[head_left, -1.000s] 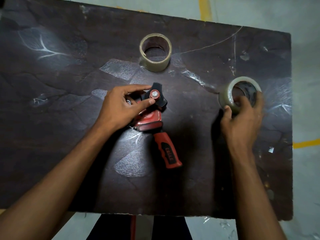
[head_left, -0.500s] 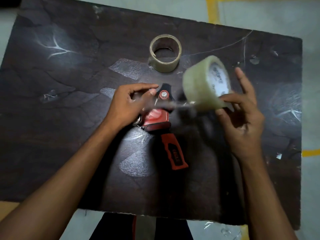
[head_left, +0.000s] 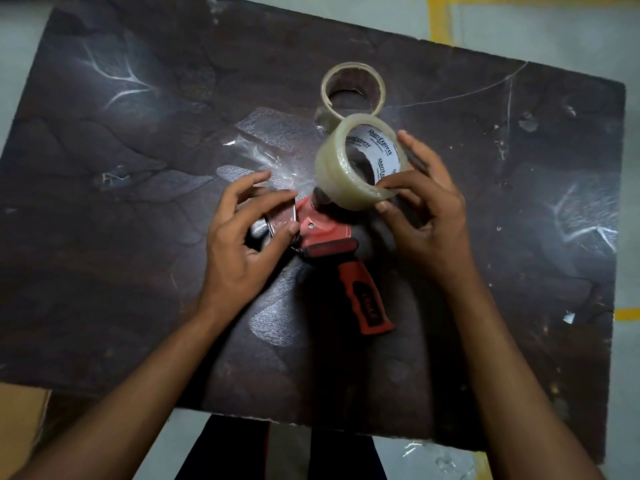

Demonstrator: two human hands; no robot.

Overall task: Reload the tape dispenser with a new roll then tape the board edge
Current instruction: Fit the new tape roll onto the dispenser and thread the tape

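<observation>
A red and black tape dispenser [head_left: 325,233] lies on the dark board [head_left: 138,271], its handle [head_left: 365,299] pointing toward me. My left hand [head_left: 239,237] grips the dispenser's front metal plate. My right hand [head_left: 426,209] holds a full roll of clear tape [head_left: 336,171] tilted just above the dispenser's spindle, which the roll hides. The roll's white printed core faces up and to the right.
A nearly used-up tape roll [head_left: 353,91] lies flat on the board behind the dispenser. Strips of old clear tape [head_left: 263,147] stick to the board. The grey floor with yellow lines [head_left: 440,19] surrounds the board, and a cardboard piece [head_left: 20,410] shows at lower left.
My right hand picked the full roll up off the right of the board and carried it left over the dispenser's spindle. My left hand shifted its grip on the dispenser's front.
</observation>
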